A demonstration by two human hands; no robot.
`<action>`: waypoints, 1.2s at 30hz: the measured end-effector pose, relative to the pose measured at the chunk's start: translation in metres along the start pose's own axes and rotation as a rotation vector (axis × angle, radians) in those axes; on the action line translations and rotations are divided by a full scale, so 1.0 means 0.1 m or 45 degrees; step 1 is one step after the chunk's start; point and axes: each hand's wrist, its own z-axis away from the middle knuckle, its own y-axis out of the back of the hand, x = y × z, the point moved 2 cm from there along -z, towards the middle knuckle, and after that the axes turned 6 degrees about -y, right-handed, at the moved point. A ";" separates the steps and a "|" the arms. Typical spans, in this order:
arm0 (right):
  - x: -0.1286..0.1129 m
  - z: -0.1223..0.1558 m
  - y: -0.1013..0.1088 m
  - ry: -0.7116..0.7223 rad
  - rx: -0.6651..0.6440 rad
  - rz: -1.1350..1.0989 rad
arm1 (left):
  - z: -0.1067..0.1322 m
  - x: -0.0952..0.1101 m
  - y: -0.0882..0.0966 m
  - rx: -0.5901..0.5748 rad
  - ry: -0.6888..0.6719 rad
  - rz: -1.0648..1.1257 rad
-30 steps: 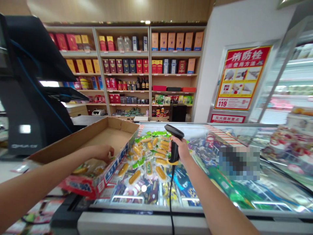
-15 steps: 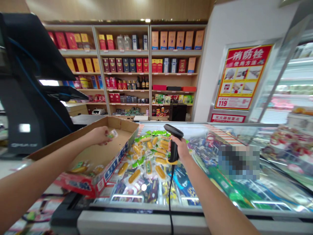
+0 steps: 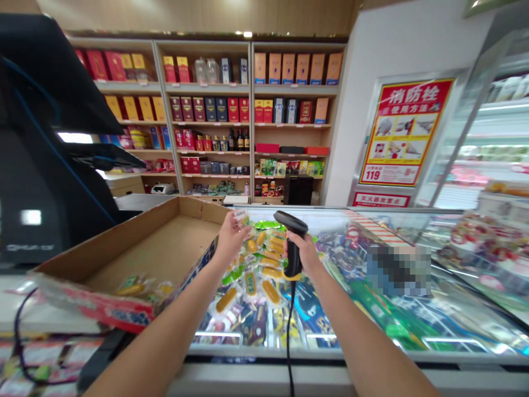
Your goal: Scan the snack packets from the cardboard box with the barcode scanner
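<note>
My right hand (image 3: 305, 252) grips the handle of a black barcode scanner (image 3: 292, 237), held upright over the glass freezer lid (image 3: 413, 309), its cable hanging down. My left hand (image 3: 231, 236) pinches a small clear snack packet (image 3: 242, 218) and holds it up just left of the scanner head. Below both hands a heap of yellow-and-green snack packets (image 3: 256, 264) lies on the glass. A shallow cardboard box (image 3: 136, 248) stands to the left with a few of the same packets (image 3: 134, 284) in its near corner.
A black checkout terminal (image 3: 41, 154) rises at the far left. Shelves of boxed goods and bottles (image 3: 243, 110) line the back wall. A red fire-hydrant poster (image 3: 403, 132) hangs to the right, beside a glass-fronted cooler (image 3: 487, 138).
My left hand lifted a packet out of the cardboard box and carried it right, up to the scanner head. My right hand with the scanner has barely moved.
</note>
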 end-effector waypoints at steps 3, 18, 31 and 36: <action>-0.03 0.05 -0.03 0.000 -0.129 0.087 | -0.05 -0.28 -0.04 -0.109 -0.039 -0.020; 0.00 0.17 -0.15 -0.063 -0.404 0.237 | 0.03 -0.36 0.10 -0.340 0.140 0.033; 0.05 0.17 -0.14 -0.111 -0.410 0.241 | 0.05 -0.32 0.07 -0.343 0.114 0.002; 0.06 0.14 -0.14 -0.091 -0.370 0.245 | 0.03 -0.39 0.09 -0.350 0.112 -0.026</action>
